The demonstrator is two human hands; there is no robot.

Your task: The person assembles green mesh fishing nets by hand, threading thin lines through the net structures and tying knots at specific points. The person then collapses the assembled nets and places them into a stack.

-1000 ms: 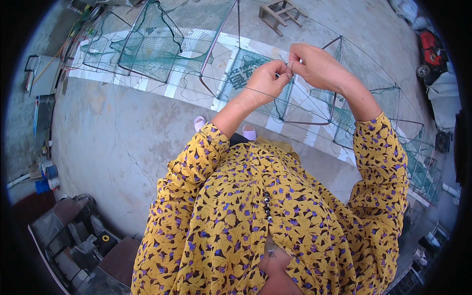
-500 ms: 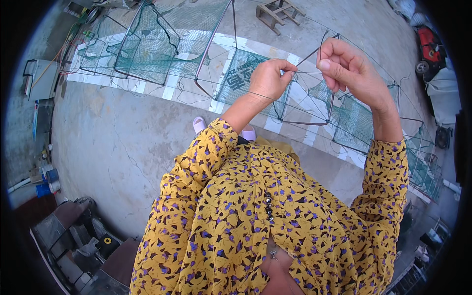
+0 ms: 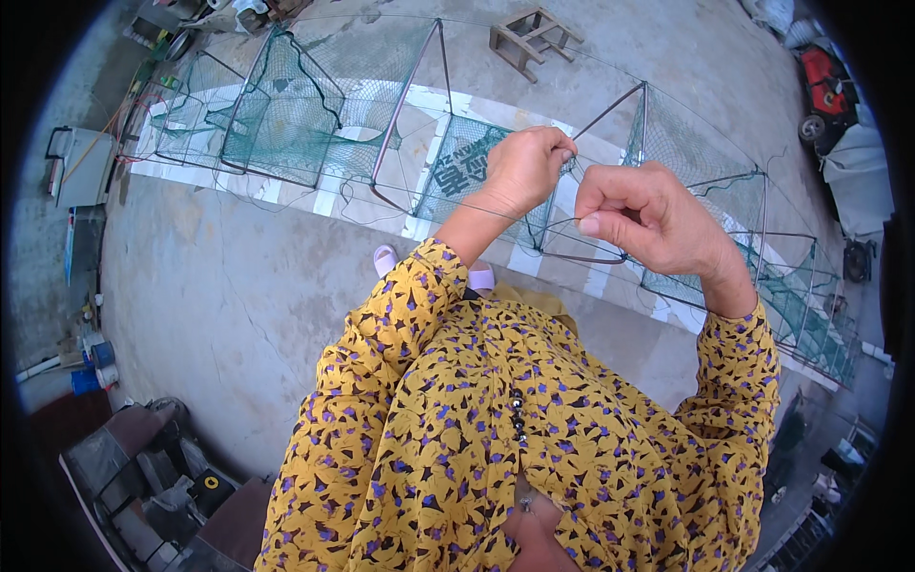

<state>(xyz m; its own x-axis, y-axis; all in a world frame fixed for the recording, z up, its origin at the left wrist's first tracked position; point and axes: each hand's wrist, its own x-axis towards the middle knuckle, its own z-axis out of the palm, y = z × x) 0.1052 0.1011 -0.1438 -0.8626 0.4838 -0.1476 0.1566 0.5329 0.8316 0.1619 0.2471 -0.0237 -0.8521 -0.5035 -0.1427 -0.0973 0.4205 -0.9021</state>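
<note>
A long green netting trap (image 3: pixel 276 119) on dark metal frames stretches across in front of me. My left hand (image 3: pixel 526 170) pinches thin cord at the frame strings, with thumb and forefinger together. Just right of it and slightly nearer, my right hand (image 3: pixel 653 217) is closed in a pinch on a thin dark cord (image 3: pixel 562 223), whose short length shows left of the thumb. Beyond my hands rises a dark frame bar (image 3: pixel 610 110) with netting on its right. The cords between my two hands are too fine to trace fully.
Under the trap lies a pale printed sheet (image 3: pixel 367 217) on the concrete floor (image 3: pixel 238 267). A small wooden stool (image 3: pixel 532 40) stands beyond it. At the right is a red wheeled machine (image 3: pixel 822 91); a dark chair (image 3: pixel 143 439) with items sits at lower left.
My right hand has moved down and toward the left, closer to my left hand, its fingers now curled over. My left hand has stayed nearly in place.
</note>
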